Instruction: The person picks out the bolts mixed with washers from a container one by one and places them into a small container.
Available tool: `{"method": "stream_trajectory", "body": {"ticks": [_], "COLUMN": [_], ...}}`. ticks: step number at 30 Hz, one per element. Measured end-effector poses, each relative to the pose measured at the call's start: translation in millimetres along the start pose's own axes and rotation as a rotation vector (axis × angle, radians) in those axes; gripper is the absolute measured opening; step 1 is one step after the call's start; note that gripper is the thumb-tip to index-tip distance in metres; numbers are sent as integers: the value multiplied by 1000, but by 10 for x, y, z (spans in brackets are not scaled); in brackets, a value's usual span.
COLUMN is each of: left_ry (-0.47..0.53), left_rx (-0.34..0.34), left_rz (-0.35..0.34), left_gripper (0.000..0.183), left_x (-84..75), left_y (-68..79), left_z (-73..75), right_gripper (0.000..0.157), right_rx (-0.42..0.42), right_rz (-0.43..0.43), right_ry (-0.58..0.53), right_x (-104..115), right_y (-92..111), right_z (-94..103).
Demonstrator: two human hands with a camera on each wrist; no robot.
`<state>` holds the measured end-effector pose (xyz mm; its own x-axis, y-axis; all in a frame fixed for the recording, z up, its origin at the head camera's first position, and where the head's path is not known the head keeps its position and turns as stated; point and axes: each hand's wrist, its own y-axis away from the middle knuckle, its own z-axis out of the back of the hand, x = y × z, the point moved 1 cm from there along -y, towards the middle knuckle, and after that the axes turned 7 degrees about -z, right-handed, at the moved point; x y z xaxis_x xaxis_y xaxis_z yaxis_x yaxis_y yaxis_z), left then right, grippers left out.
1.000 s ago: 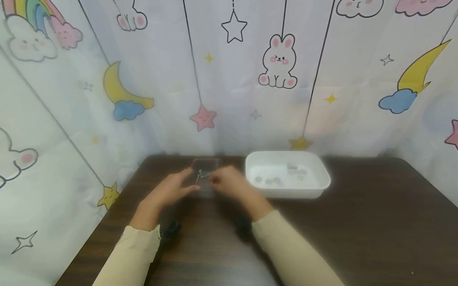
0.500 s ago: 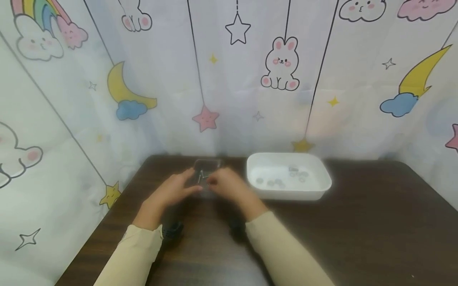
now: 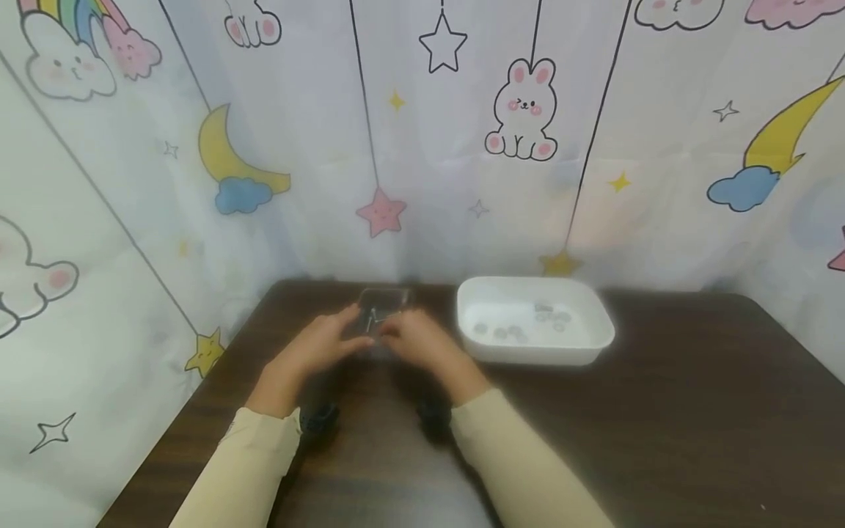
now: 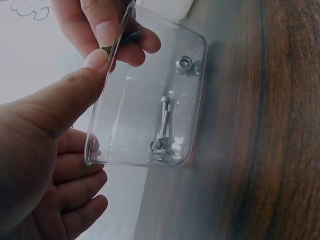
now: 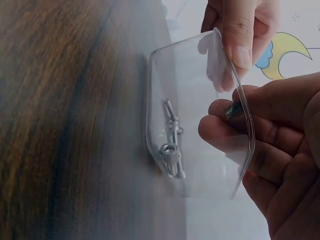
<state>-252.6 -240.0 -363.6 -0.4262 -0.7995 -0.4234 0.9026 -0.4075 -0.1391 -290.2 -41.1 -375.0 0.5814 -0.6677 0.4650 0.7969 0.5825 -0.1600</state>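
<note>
A small clear plastic box [image 3: 385,293] stands on the dark wooden table, with several silver socket-head screws [image 4: 164,117] lying inside. My left hand [image 3: 315,346] holds the box at its left side, the thumb at the rim and the other fingers spread along the wall. Over the box's open top, my right hand [image 3: 424,342] pinches a dark threaded screw [image 5: 233,110] between thumb and fingertips. This screw's end shows in the right wrist view; the fingers cover the rest. In the left wrist view, the right fingertips dip just inside the rim, close to the left thumb.
To the right of the box is a white rectangular tray [image 3: 535,353] holding several pale rings [image 3: 508,333] and a small metallic piece [image 3: 543,306]. A white curtain [image 3: 422,147] with cartoon prints hangs behind the table [image 3: 693,411].
My right hand has shifted slightly left, further over the clear box. The left hand keeps its place at the box, and the head view has moved a little.
</note>
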Motion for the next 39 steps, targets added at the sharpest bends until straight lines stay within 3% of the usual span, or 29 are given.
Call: {"method": "stream_trajectory", "body": {"ticks": [15,24,32,39], "left_ry": [9,4,9,5], "left_rx": [-18,-19,-14,-15], "left_rz": [-23,-16,-9,-16], "left_gripper": [79,79,80,80], "left_x": [22,14,2,17], "left_y": [-9,-23,-24,-27], "left_z": [-7,-11,-11,-18], "right_gripper": [19,20,21,20], "right_rx": [37,43,73,56], "right_rz": [-6,3,-38,-9], "right_ry": [-85,-78,-103,-89], "right_x": [44,23,34,28], "right_y": [1,-9,9,3], "right_z": [-73,-79,-62,-70]}}
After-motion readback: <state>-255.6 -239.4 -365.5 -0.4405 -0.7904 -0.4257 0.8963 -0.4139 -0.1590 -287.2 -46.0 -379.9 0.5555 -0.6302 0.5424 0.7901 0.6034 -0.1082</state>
